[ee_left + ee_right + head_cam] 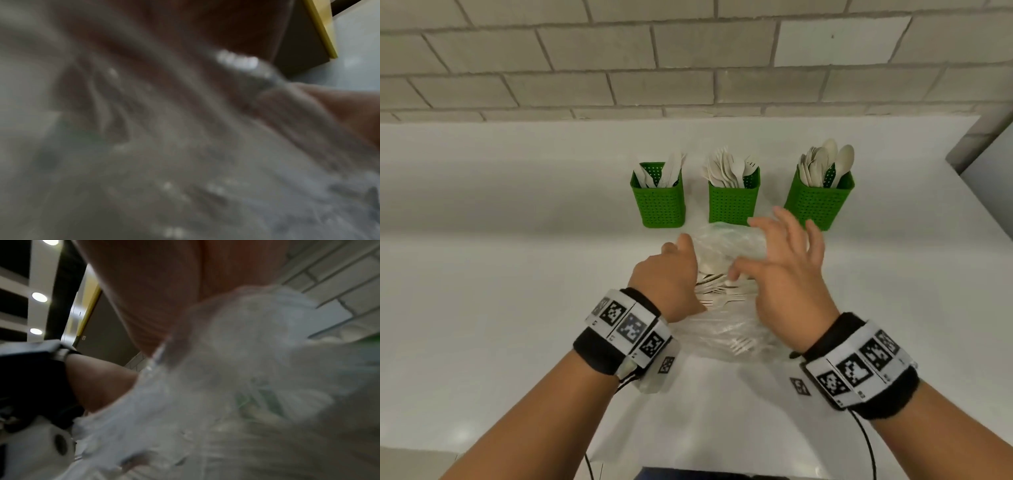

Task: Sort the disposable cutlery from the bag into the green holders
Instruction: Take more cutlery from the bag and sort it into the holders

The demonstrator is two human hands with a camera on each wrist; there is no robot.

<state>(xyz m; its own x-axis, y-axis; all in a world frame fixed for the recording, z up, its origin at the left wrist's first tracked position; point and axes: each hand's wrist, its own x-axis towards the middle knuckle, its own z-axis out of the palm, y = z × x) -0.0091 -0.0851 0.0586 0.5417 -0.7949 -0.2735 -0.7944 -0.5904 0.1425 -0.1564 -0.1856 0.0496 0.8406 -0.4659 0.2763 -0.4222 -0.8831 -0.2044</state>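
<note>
Green holders, pale cutlery, white counter

Across the upper middle of the head view, three bright green holders (659, 200) (733, 202) (820, 200), dotted all over with small holes, carry cream-white cutlery (825, 162). The counter (500, 274) is plain white; the wall (619, 61) at the top is pale grey brick with darker grey joints. The bag (722, 335) at centre is clear and whitish. Both wristbands (626, 325) (859, 366), lower in the frame, are black with black-and-white square code markers.
</note>
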